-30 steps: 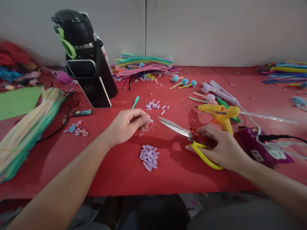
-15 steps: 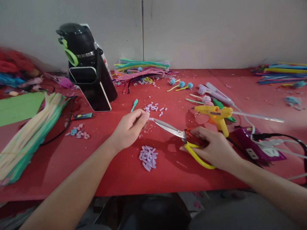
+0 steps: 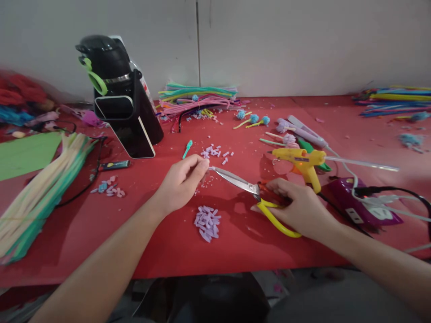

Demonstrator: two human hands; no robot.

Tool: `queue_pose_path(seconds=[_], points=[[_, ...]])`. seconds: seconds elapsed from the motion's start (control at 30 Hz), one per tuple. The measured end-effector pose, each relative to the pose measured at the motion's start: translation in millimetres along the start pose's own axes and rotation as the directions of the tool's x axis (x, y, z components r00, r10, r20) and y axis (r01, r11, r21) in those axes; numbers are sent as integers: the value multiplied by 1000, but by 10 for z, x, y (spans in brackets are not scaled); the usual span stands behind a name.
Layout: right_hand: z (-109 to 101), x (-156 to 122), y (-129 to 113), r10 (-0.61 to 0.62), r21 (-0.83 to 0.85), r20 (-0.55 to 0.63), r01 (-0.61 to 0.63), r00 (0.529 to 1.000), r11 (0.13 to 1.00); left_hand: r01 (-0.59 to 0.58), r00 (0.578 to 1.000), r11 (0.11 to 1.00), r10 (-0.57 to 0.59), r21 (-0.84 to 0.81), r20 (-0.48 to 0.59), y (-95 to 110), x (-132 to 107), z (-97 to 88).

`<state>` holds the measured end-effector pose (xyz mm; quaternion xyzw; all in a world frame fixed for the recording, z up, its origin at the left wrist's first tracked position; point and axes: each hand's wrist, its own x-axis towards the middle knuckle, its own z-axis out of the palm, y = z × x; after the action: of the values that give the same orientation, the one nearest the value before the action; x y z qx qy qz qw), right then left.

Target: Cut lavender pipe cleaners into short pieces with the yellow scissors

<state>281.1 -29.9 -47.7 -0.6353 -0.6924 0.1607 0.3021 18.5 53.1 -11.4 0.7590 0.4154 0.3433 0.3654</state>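
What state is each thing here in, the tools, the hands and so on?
left hand, fingertips pinched shut.
right hand, closed on the scissors' handles.
scissors, blades together, tip by the left hand.
glue gun, propped up, orange light on.
power strip, cables plugged in.

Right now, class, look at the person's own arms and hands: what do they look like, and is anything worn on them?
The left hand and right hand are bare: no gloves, rings or watch visible. The left forearm and right forearm are uncovered, with no sleeve in view.

surface: red table [image 3: 235, 251] | on it: lilac cut bits [image 3: 208, 222]; glue gun [image 3: 299, 160]; pipe-cleaner bundle [image 3: 198, 95]; power strip [image 3: 362, 207]; black stand [image 3: 134, 130]
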Motion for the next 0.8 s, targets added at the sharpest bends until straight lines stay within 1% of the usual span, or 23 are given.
queue_pose_path(seconds=[0.23, 0.37, 0.53, 0.8], points=[[-11, 8, 15, 27, -12, 12, -27, 1000, 1000, 3, 1000, 1000, -2, -5, 9, 16, 13, 2], [-17, 14, 21, 23, -27, 35, -22, 999, 999, -6, 1000, 1000, 6, 0, 8, 27, 15, -4], [-13, 17, 29, 27, -41, 32, -25, 999, 999, -10, 1000, 1000, 10, -8, 9, 36, 16, -7], [-48, 8, -56, 45, -20, 22, -45, 999, 999, -8, 1000, 1000, 9, 10, -19, 6, 24, -8]])
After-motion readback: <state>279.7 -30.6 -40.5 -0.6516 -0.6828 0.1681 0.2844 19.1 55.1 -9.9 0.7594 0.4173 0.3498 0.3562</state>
